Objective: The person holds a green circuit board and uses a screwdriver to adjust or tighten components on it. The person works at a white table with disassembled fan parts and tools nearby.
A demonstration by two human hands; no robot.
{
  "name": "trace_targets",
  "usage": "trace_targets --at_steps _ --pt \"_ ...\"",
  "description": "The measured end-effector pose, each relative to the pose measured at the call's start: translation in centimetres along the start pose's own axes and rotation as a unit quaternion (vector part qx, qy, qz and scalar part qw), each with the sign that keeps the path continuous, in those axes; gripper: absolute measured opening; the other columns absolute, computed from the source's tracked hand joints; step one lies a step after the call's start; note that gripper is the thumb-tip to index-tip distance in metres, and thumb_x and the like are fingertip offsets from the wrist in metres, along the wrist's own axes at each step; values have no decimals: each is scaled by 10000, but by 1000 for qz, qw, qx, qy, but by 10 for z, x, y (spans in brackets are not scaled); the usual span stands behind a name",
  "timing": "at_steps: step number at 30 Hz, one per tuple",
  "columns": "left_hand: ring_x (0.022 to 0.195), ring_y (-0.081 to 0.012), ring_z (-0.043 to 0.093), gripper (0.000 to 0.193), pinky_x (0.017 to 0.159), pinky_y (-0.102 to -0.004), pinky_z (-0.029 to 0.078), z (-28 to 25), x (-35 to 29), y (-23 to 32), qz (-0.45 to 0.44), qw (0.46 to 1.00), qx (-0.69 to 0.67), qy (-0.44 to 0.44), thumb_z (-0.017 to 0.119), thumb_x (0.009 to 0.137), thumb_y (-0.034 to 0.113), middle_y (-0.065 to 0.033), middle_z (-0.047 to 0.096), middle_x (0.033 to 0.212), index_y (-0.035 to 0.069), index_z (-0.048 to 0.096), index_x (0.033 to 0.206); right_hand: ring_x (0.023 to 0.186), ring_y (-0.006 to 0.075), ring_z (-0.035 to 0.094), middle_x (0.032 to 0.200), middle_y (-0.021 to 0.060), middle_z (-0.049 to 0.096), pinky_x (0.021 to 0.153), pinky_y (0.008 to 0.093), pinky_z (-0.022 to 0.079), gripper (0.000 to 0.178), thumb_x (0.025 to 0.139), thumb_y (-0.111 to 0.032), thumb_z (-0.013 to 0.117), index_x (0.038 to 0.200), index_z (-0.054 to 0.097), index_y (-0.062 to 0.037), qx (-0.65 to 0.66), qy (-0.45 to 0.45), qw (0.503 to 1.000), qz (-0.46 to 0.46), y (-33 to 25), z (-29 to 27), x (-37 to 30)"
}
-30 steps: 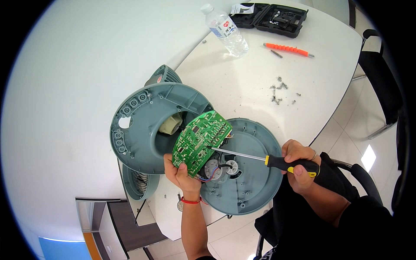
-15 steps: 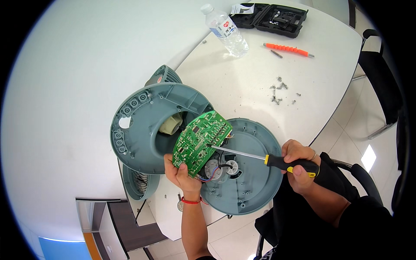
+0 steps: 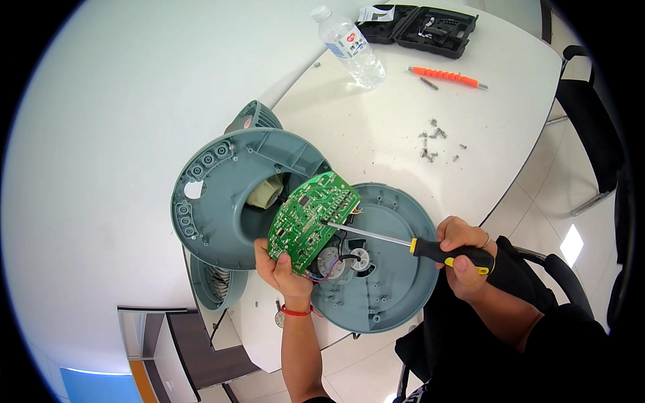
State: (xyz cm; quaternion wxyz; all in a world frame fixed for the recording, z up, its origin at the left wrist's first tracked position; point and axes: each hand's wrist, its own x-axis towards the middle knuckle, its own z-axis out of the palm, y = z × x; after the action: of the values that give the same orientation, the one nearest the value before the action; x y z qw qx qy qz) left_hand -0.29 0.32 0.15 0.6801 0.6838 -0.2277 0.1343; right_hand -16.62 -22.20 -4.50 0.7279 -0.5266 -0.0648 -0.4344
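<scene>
Gripped at its lower edge by my left hand [image 3: 283,274], a green circuit board [image 3: 310,218] is tilted up, its soldered side showing. My right hand [image 3: 465,254] is closed round the black-and-yellow handle of a screwdriver [image 3: 376,238]. The screwdriver's tip meets the face of the board near its middle right; whether it presses there I cannot tell. Below the board lies a round grey-green plastic base [image 3: 396,269] with a white hub and wires running toward the board. Behind my left hand leans a larger grey-green round housing [image 3: 205,232] with a wide central opening.
On the white table [image 3: 376,138] are loose screws [image 3: 433,138], an orange flexible shaft [image 3: 448,77], a small metal bit [image 3: 428,84], a water bottle [image 3: 349,50] and an open black tool case [image 3: 437,32]. A black chair [image 3: 588,134] stands right of the table.
</scene>
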Motion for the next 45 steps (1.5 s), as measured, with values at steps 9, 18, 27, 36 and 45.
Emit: trace_targets --at_steps 9,18,27,36,45 --pt "711 -94 437 337 664 -232 377 1 0 1 -2 1000 6 3 609 847 323 -25 485 782 36 433 831 670 132 518 731 57 571 705 293 420 236 926 -250 655 994 643 -24 16 -30 999 -10 2 -6 -1" --pt "709 -95 434 324 661 -234 375 1 0 2 -1 1000 12 5 603 840 311 -26 489 781 34 435 834 659 137 515 722 55 572 708 300 417 246 914 -252 680 996 646 -23 15 -31 999 -3 1 -6 -1" --pt "707 -94 441 302 659 -230 383 1 0 1 -3 1000 5 6 595 834 291 -31 502 782 34 437 840 661 143 522 719 57 577 719 310 422 245 910 -236 686 1003 644 -14 10 -27 1000 -3 2 -5 -1" --pt "706 -94 440 298 661 -228 376 0 0 1 -5 1000 12 6 591 835 290 -30 499 778 33 442 841 664 140 532 735 67 571 697 290 429 236 913 -210 680 1013 637 -1 7 -22 1000 -7 1 -4 -1" --pt "714 -97 445 358 667 -231 376 0 0 0 -1 1000 9 4 623 843 342 -28 495 782 34 441 834 677 139 540 755 71 563 679 282 436 235 914 -193 672 1026 629 9 4 -23 1000 -5 1 -4 -2"
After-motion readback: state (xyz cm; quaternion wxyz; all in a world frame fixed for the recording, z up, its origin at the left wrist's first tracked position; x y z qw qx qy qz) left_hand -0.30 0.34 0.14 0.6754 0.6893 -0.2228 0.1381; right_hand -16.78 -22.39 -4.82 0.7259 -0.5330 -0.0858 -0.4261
